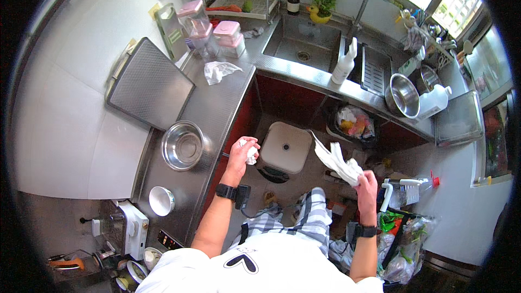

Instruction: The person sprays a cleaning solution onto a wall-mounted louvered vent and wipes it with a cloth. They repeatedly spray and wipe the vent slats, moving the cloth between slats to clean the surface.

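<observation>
My left hand [241, 155] is closed around a crumpled white tissue or wipe [250, 156], just left of a square beige stool [285, 146] on the floor. To the right of the stool, my right hand [367, 190] grips the end of a longer white wipe or cloth [340, 162], whose loose strips trail up and to the left. Beyond that wipe stands a lined trash bin [354, 124] full of refuse. Another crumpled white wipe [220, 72] lies on the steel counter [215, 101] at the upper left. A white spray bottle [345, 63] stands at the sink's front edge.
On the left counter are a steel bowl [182, 145], a white bowl [162, 201] and pink-lidded containers [226, 34]. A steel sink [303, 44] lies ahead. A steel pot [402, 95] and a white jug [433, 99] occupy the right counter. Bagged vegetables [403, 248] sit at lower right.
</observation>
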Demonstrator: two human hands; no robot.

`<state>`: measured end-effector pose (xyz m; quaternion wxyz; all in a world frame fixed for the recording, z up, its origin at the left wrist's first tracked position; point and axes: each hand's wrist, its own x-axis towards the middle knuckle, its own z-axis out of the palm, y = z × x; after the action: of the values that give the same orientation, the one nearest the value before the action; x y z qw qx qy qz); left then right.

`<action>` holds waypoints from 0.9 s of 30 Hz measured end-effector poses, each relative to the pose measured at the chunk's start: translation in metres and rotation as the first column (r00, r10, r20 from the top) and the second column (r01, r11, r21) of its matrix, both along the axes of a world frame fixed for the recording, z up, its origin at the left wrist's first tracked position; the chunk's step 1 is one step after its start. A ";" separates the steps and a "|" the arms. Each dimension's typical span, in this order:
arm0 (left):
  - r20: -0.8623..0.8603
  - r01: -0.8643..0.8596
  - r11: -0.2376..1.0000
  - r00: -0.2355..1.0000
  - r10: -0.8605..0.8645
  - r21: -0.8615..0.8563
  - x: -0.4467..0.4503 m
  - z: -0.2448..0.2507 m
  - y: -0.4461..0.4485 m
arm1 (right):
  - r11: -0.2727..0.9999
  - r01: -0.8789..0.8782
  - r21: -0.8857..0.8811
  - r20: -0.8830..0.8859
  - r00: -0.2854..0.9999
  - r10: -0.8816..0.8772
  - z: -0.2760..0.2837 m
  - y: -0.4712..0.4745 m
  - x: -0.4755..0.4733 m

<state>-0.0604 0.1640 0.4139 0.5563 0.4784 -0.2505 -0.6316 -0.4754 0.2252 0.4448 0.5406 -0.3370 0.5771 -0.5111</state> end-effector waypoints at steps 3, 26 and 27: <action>-0.006 -0.007 0.999 1.000 0.006 -0.051 0.029 0.017 -0.006 | 0.980 -0.131 -0.148 0.117 0.982 0.149 0.047 -0.053 0.038; 0.832 -0.015 0.933 0.458 -0.313 0.360 0.161 -0.131 -0.161 | 0.896 -0.035 -0.443 0.414 0.878 0.239 0.107 -0.390 0.212; 0.839 0.006 0.909 0.384 -0.386 0.416 0.160 -0.128 -0.155 | 0.904 -0.042 -0.426 0.409 0.882 0.234 0.106 -0.409 0.217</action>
<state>0.1000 0.0089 0.2856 0.1567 0.7987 -0.4519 -0.3652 -0.2581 -0.1834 0.5507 0.6136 -0.3549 0.2913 -0.6425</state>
